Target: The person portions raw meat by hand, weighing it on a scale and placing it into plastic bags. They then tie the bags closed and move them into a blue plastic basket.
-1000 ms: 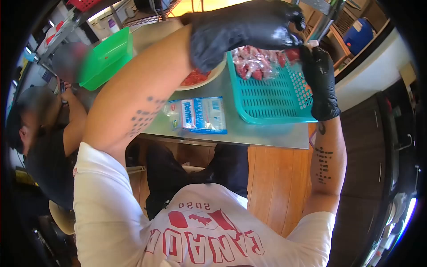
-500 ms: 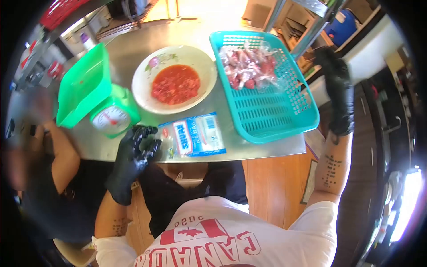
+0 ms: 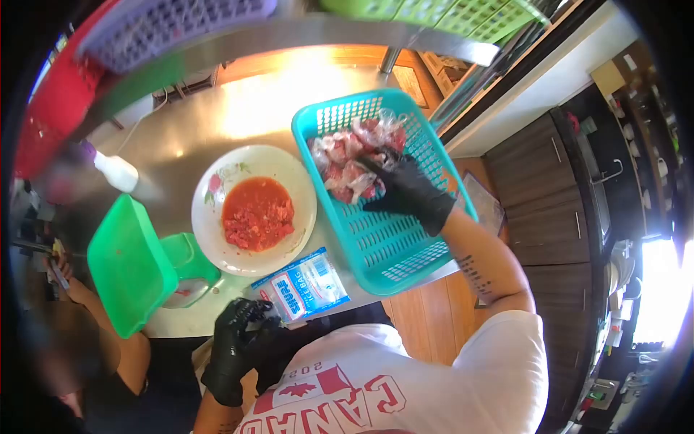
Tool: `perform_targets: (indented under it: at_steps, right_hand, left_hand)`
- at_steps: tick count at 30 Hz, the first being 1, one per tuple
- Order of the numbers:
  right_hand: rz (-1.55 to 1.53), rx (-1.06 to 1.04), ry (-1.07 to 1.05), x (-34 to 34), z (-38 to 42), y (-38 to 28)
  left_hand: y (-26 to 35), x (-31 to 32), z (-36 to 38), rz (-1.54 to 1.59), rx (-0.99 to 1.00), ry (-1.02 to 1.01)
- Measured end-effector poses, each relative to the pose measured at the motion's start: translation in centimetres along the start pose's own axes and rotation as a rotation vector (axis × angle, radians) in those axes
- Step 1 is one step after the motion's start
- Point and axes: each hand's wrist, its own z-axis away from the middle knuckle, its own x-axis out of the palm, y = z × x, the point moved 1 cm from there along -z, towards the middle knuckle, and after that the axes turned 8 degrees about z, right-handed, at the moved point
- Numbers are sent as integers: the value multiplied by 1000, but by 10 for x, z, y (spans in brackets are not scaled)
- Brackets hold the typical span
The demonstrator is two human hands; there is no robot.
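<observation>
My right hand (image 3: 405, 184), in a black glove, reaches into the teal plastic basket (image 3: 394, 267). Its thumb and fingers are spread against small clear bags of red meat (image 3: 347, 159) piled at the basket's far left; the fingertips are partly hidden among them. Also black-gloved and shiny with wet, my left hand (image 3: 246, 340) is at the table's near edge. Its fingers are loosely curled with a gap to the thumb, and I see nothing held. Beside them lies a blue-and-white ice bag packet (image 3: 303, 286). A white floral bowl (image 3: 303, 210) contains red ground meat in liquid (image 3: 256, 213).
A green scale with a tray (image 3: 134, 264) stands left of the bowl, and a white bottle (image 3: 117, 172) behind it. Overhead, a metal shelf (image 3: 303, 32) carries purple (image 3: 173, 29) and green baskets (image 3: 441, 14). Another person's arm (image 3: 108, 325) is at left.
My right hand has come from outside the basket's right side onto the bagged meat. My left hand stays beside the packet, fingers still curled. The camera view has shifted, bringing the overhead shelf in.
</observation>
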Motion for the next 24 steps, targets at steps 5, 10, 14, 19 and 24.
perform_targets:
  at_steps: [5,10,14,19,24]
  right_hand:
    - [-92,182,-71,19,-5,10]
    - [-194,159,51,0,9,11]
    - [-38,126,12,21,14,3]
    - [-232,224,-50,-7,12,-7]
    - [-422,252,54,-16,28,0]
  left_hand:
    - [84,-4,-3,-212,-42,-301]
    - [137,16,-8,-384,23,-378]
    - [168,34,-13,-380,13,-296]
    - [115,35,7,-303,-155,-182]
    - [50,28,30,-37,-578,244]
